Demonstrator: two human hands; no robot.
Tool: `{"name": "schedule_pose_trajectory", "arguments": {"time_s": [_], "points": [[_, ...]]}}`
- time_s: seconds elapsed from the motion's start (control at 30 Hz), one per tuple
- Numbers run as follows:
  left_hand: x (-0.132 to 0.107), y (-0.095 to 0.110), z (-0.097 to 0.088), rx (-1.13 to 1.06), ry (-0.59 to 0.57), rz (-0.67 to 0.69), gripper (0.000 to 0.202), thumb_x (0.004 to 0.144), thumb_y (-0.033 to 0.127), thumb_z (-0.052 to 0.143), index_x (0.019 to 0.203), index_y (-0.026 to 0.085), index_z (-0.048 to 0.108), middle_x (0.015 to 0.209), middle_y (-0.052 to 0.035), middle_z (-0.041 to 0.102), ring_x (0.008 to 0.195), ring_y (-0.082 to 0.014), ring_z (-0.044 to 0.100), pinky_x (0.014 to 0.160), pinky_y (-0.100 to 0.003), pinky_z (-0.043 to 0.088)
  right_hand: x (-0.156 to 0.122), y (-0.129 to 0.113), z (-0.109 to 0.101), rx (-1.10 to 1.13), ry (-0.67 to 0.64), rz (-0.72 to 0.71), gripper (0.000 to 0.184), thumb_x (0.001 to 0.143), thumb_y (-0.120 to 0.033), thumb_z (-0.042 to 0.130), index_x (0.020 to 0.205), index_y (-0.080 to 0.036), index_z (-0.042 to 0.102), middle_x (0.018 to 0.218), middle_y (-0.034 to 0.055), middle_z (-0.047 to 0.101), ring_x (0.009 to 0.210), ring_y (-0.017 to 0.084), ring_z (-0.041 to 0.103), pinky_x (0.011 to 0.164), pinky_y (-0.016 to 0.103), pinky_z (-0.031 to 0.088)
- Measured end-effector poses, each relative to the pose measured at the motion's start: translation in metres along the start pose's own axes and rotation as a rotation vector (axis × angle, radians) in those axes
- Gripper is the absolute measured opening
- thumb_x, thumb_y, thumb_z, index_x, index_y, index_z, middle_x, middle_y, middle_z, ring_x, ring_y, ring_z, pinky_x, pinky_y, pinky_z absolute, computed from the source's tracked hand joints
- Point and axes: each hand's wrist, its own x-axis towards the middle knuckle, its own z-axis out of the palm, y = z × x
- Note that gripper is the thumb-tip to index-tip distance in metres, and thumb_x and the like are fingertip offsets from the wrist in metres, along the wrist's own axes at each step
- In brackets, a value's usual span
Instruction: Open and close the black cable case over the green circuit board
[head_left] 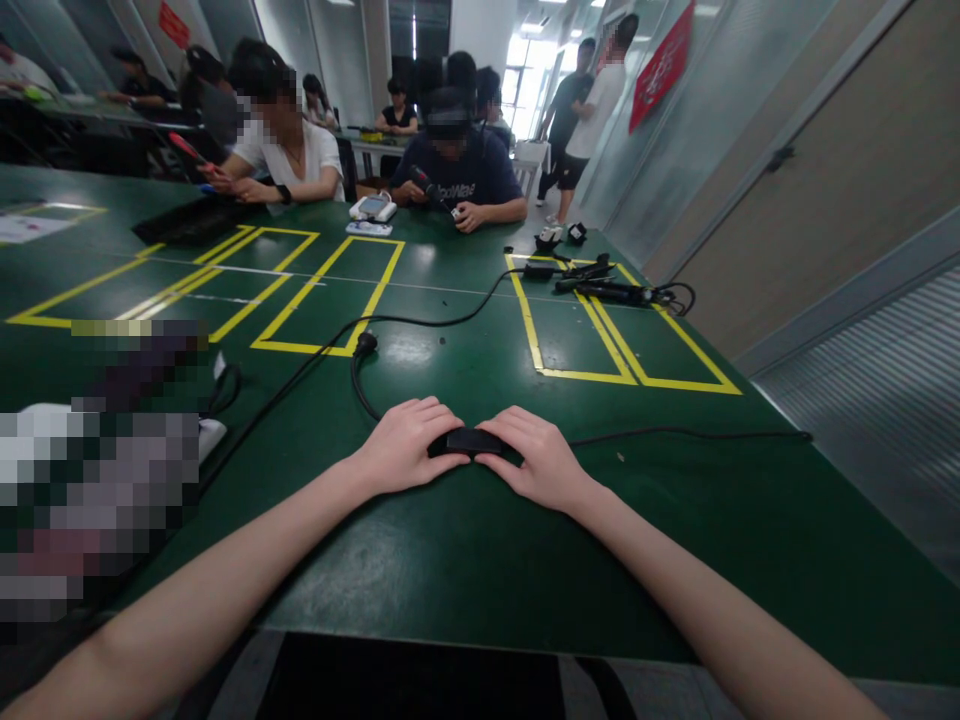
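Note:
Both my hands are on a black power adapter [469, 441] that lies at the middle of the green table [420, 560]. My left hand [409, 446] closes over its left end, thumb on the near side and fingers on the far side. The right end is gripped the same way by my right hand [536, 456]. From under the left hand a short black cord [357, 378] curves away to a plug [365, 344]. A thinner black cable [675, 433] runs from the right hand toward the table's right edge. My fingers cover both ends of the adapter.
Yellow tape rectangles [641, 382] mark the table. A long black cable [420, 321] crosses it toward another adapter [544, 270] and black gear [611, 290]. A black tray [191, 220] and white device [373, 208] lie near two seated people opposite. Someone blurred out is at left.

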Motion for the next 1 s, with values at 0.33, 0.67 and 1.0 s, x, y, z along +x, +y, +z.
{"name": "schedule_pose_trajectory", "arguments": {"time_s": [0.33, 0.67, 1.0], "points": [[-0.003, -0.001, 0.001, -0.048, -0.008, -0.025, 0.028, 0.096, 0.042, 0.067, 0.11, 0.017, 0.07, 0.089, -0.0059, 0.073, 0.08, -0.0209, 0.069, 0.072, -0.031, 0.053, 0.0, 0.002, -0.002, -0.034, -0.097, -0.062, 0.029, 0.102, -0.034, 0.057, 0.126, -0.019, 0.064, 0.104, 0.0117, 0.076, 0.089, 0.026, 0.071, 0.078, 0.039, 0.058], [0.0, -0.001, -0.01, 0.066, 0.321, 0.06, 0.037, 0.099, 0.027, 0.059, 0.136, 0.021, 0.062, 0.129, -0.0119, 0.071, 0.119, -0.0265, 0.066, 0.102, -0.047, 0.053, -0.01, 0.04, -0.016, 0.254, 0.298, 0.485, 0.033, 0.095, -0.047, 0.062, 0.113, -0.02, 0.069, 0.074, 0.0028, 0.072, 0.058, 0.02, 0.067, 0.052, 0.031, 0.055], [-0.003, -0.004, -0.001, -0.022, 0.097, 0.037, 0.03, 0.103, 0.031, 0.051, 0.118, 0.016, 0.072, 0.096, -0.0077, 0.078, 0.084, -0.0191, 0.074, 0.081, -0.034, 0.059, -0.032, 0.113, -0.089, 0.351, 0.875, 0.74, 0.049, 0.078, -0.056, 0.077, 0.101, -0.015, 0.067, 0.072, 0.0068, 0.067, 0.038, 0.006, 0.039, 0.037, 0.024, 0.028]]}}
